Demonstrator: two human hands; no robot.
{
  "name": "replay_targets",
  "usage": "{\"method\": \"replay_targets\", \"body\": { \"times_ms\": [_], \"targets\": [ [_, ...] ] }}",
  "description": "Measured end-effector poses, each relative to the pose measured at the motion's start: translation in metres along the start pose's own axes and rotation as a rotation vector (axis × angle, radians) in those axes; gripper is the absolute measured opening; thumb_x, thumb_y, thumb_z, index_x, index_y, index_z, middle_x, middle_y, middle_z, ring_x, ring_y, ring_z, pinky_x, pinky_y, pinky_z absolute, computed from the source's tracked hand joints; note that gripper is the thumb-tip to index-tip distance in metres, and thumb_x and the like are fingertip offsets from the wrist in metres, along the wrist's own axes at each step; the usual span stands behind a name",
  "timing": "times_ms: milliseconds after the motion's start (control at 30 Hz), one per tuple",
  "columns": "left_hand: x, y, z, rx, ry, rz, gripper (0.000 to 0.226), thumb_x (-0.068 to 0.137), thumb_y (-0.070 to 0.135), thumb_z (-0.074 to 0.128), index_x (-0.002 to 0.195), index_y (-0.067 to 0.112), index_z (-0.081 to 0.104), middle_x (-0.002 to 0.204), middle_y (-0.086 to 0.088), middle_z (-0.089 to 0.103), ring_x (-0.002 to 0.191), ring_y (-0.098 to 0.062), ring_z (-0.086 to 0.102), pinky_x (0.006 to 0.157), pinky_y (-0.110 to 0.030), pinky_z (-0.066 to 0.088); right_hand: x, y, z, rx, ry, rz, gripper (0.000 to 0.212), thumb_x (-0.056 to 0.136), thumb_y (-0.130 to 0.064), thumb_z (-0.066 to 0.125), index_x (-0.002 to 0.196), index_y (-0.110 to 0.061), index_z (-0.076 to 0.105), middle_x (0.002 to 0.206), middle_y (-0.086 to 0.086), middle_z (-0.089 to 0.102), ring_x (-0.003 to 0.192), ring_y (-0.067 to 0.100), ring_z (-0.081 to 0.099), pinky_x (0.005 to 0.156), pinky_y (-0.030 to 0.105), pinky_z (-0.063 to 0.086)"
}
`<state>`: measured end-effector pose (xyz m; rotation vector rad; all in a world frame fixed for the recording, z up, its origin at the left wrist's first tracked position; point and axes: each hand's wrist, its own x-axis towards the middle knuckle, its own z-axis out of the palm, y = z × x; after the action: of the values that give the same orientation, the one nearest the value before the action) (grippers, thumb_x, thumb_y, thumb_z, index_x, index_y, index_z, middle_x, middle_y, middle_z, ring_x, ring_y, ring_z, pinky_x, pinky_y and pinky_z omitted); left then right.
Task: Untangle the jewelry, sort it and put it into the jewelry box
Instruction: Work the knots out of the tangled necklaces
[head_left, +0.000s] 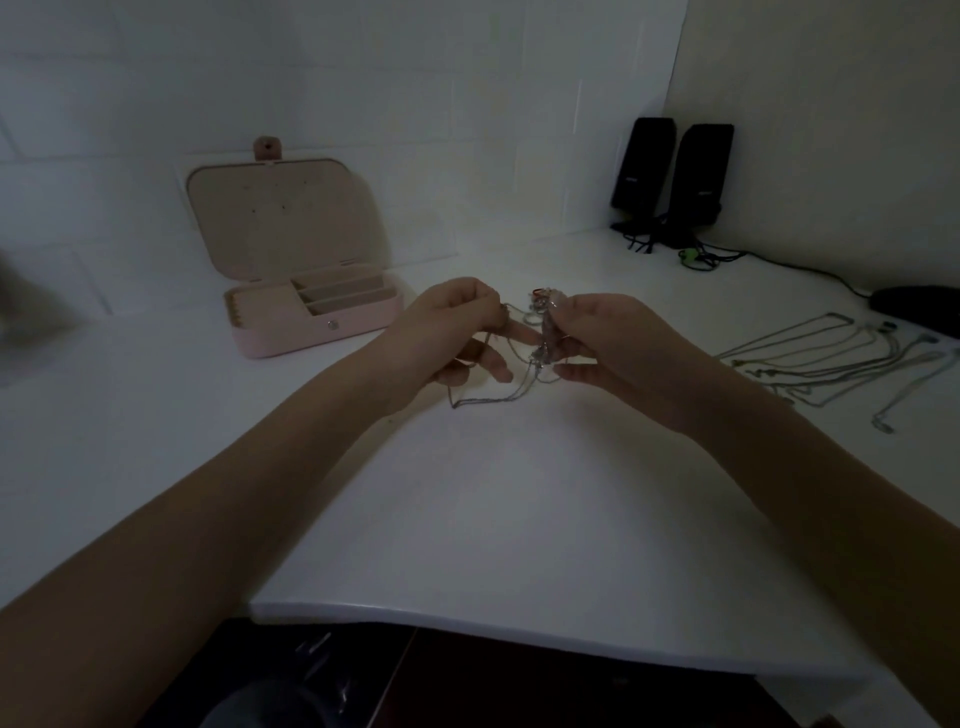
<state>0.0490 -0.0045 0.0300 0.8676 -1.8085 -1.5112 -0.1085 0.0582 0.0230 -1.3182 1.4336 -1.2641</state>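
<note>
A tangled bunch of thin silver chains (540, 343) hangs between my two hands above the white table (519, 509). My left hand (457, 327) pinches one chain end at its fingertips. My right hand (608, 338) grips the knotted clump, which has a small reddish piece at its top. Loose loops of chain droop to the table below the hands. The pink jewelry box (311, 312) stands open at the back left, lid upright, its compartments showing. Several separated necklaces (841, 364) lie side by side on the table to the right.
Two black speakers (675, 176) with cables stand in the back right corner. A dark mouse-like object (919, 306) lies at the far right edge. The table's front edge runs below my forearms, with dark space under it.
</note>
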Motion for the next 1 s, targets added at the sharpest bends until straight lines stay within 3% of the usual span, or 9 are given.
{"method": "replay_targets", "body": {
  "times_ms": [133, 300, 433, 633, 867, 1000],
  "targets": [
    [-0.0004, -0.0044, 0.0026, 0.074, -0.019, 0.029, 0.024, 0.084, 0.007, 0.064, 0.08, 0.017, 0.043, 0.079, -0.009, 0.068, 0.043, -0.009, 0.052, 0.039, -0.015, 0.024, -0.0002, 0.002, 0.0016, -0.102, 0.006, -0.078, 0.021, 0.096, -0.026, 0.051, 0.085, -0.01, 0.059, 0.072, -0.002, 0.057, 0.064, 0.005, 0.053, 0.066, 0.018, 0.05],
    [0.0012, -0.0083, 0.003, 0.108, -0.061, 0.078, 0.023, 0.079, 0.003, 0.071, 0.086, 0.014, 0.052, 0.062, 0.007, 0.065, 0.042, -0.007, 0.045, 0.042, -0.018, 0.026, -0.001, 0.0032, 0.0039, -0.179, -0.031, -0.083, 0.023, 0.097, -0.027, 0.049, 0.083, -0.012, 0.06, 0.073, -0.001, 0.059, 0.065, 0.005, 0.056, 0.069, 0.021, 0.05],
    [0.0022, -0.0063, 0.0006, 0.095, -0.067, 0.076, 0.017, 0.081, 0.002, 0.068, 0.091, 0.013, 0.058, 0.062, 0.007, 0.058, 0.04, -0.005, 0.041, 0.04, -0.014, 0.026, -0.0017, -0.0004, 0.0019, -0.019, -0.075, -0.012, 0.024, 0.099, -0.026, 0.045, 0.083, -0.011, 0.056, 0.075, 0.001, 0.056, 0.065, 0.008, 0.054, 0.064, 0.023, 0.048],
    [0.0017, -0.0056, 0.0002, 0.126, -0.084, 0.1, 0.013, 0.085, -0.002, 0.062, 0.093, 0.008, 0.061, 0.044, 0.012, 0.049, 0.036, -0.003, 0.036, 0.038, -0.014, 0.026, -0.0017, -0.0015, -0.002, 0.219, -0.145, 0.128, 0.025, 0.097, -0.03, 0.047, 0.078, -0.015, 0.054, 0.068, -0.003, 0.056, 0.061, 0.009, 0.053, 0.06, 0.024, 0.046],
    [0.0005, -0.0042, -0.002, 0.149, -0.114, 0.076, 0.014, 0.088, 0.0, 0.054, 0.092, 0.006, 0.066, 0.042, 0.012, 0.045, 0.036, -0.003, 0.032, 0.036, -0.014, 0.024, 0.0005, 0.002, -0.0038, 0.095, -0.096, -0.014, 0.023, 0.096, -0.027, 0.051, 0.081, -0.012, 0.061, 0.072, -0.002, 0.049, 0.055, 0.004, 0.044, 0.052, 0.017, 0.039],
    [0.0006, -0.0056, -0.0018, 0.088, -0.138, 0.027, 0.023, 0.089, 0.017, 0.059, 0.097, -0.004, 0.064, 0.06, 0.004, 0.046, 0.039, -0.006, 0.03, 0.036, -0.015, 0.018, -0.0006, 0.0038, -0.0045, -0.062, -0.094, -0.052, 0.024, 0.095, -0.026, 0.053, 0.091, -0.007, 0.067, 0.073, -0.002, 0.056, 0.057, 0.005, 0.045, 0.054, 0.017, 0.041]
  ]
}}
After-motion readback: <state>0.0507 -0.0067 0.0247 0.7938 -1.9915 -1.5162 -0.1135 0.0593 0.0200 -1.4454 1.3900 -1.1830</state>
